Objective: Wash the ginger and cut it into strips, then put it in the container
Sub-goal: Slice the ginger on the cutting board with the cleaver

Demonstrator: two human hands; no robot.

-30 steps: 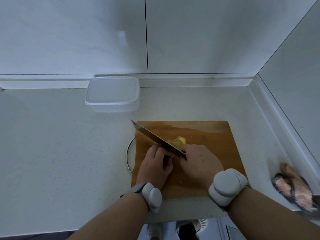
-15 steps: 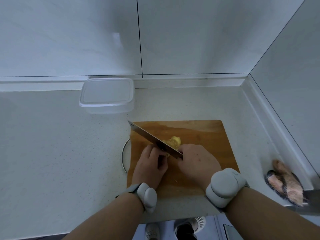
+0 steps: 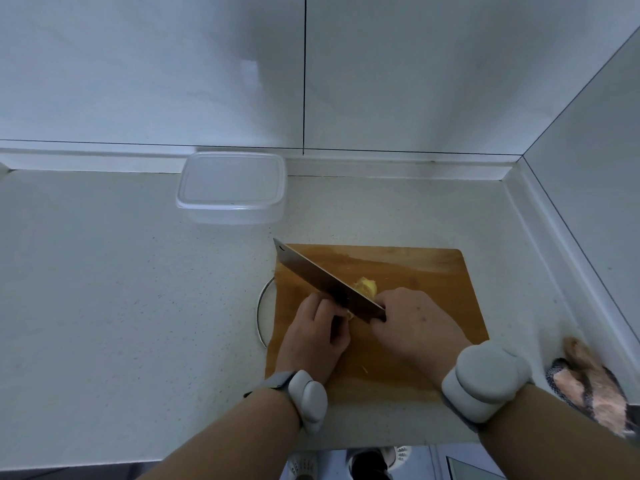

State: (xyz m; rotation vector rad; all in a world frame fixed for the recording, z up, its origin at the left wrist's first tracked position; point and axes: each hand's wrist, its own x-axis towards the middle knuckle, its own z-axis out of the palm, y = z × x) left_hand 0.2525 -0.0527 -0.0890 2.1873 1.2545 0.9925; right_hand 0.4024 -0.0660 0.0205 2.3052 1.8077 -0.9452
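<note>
From the head camera I see my right hand (image 3: pixel 414 327) wrapped around the handle of the knife (image 3: pixel 325 284), fingers curled tight on it, with the broad blade running up and away to the left from that grip. Just beyond the right knuckles, on the far side of the blade, sits a yellow piece of ginger (image 3: pixel 366 285). My left hand (image 3: pixel 317 336) lies on the near side of the blade, fingers curled down with the fingertips against the blade's flat; a small yellow bit shows between the fingertips and the blade, but I cannot tell whether the hand actually pinches it. Both hands work over the wooden cutting board (image 3: pixel 433 271), which lies on the pale counter (image 3: pixel 121 289). The clear plastic container (image 3: pixel 232 187) stands well beyond the knife tip, up and left of the grip, near the wall. Off to the right of my right wrist, at the counter's edge, lies a pink and grey cloth (image 3: pixel 588 386).
</note>
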